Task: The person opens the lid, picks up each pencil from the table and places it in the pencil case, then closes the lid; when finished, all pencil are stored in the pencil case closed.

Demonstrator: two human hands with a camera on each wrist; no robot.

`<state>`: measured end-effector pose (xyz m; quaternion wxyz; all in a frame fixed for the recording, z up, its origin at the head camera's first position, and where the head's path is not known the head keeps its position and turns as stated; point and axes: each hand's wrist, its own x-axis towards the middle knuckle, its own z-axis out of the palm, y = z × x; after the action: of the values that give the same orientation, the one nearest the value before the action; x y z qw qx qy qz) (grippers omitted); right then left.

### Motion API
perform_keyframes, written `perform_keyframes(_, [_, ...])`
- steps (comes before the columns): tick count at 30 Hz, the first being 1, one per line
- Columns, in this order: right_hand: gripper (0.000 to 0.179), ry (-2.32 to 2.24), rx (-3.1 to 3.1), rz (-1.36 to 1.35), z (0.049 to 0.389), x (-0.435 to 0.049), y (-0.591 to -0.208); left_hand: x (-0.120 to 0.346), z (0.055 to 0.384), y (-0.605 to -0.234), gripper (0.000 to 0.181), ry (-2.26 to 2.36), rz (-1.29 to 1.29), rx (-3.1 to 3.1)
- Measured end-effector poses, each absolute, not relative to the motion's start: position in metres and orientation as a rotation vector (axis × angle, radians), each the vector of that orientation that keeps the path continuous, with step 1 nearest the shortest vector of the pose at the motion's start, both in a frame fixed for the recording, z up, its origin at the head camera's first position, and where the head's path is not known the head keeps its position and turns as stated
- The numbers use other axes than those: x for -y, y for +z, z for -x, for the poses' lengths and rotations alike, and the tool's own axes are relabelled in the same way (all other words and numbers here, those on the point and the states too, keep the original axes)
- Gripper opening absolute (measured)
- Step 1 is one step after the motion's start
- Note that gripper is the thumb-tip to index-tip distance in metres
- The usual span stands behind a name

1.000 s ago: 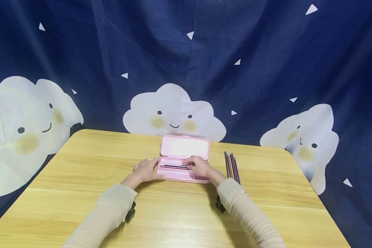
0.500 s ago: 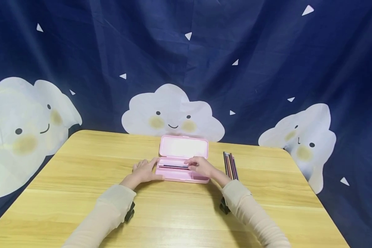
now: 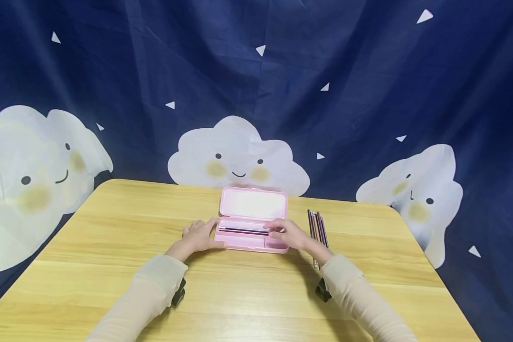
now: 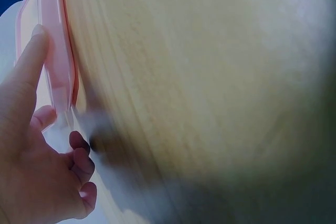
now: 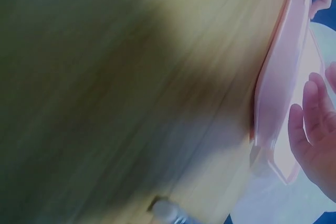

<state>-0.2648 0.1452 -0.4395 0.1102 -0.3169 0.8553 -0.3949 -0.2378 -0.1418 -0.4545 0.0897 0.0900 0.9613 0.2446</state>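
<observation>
A pink pencil case (image 3: 241, 243) lies on the table with its lid (image 3: 253, 203) raised at the back. Inside, dark pencils (image 3: 239, 231) lie lengthwise in the long rear compartment. My left hand (image 3: 199, 236) holds the case's left end, thumb at the front edge and index finger toward the back corner. In the left wrist view that thumb (image 4: 34, 56) lies straight along the pink front wall. My right hand (image 3: 287, 232) hovers over the case's right end, near the pencil ends. Its fingers (image 5: 311, 108) are loosely extended and hold nothing in the right wrist view.
A bundle of several pencils (image 3: 318, 227) lies on the wooden table (image 3: 248, 294) right of the case, partly behind my right forearm. One pencil end (image 5: 165, 211) shows at the bottom of the right wrist view. A dark blue cloud-print curtain (image 3: 239, 71) hangs behind the table.
My right hand has moved to the right along the case, off the pencils, uncovering more of their length. The left hand stays on the case's left end.
</observation>
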Motion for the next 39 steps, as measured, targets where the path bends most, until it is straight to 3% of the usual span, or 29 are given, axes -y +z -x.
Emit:
perform_keyframes(16, [0.029,-1.172,-2.616,0.855,0.266,-0.184,-0.442,0.141,0.238,-0.456,0.085,0.706,-0.257,-2.855])
perform_keyframes(24, [0.025,-1.180,-2.668,0.785,0.254,-0.194,-0.422,0.142,0.239,-0.456,0.085,0.711,-0.263,-2.853])
perform_keyframes(39, [0.032,-1.272,-2.690,0.657,0.268,-0.249,-0.449,0.141,0.238,-0.454,0.085,0.699,-0.260,-2.852])
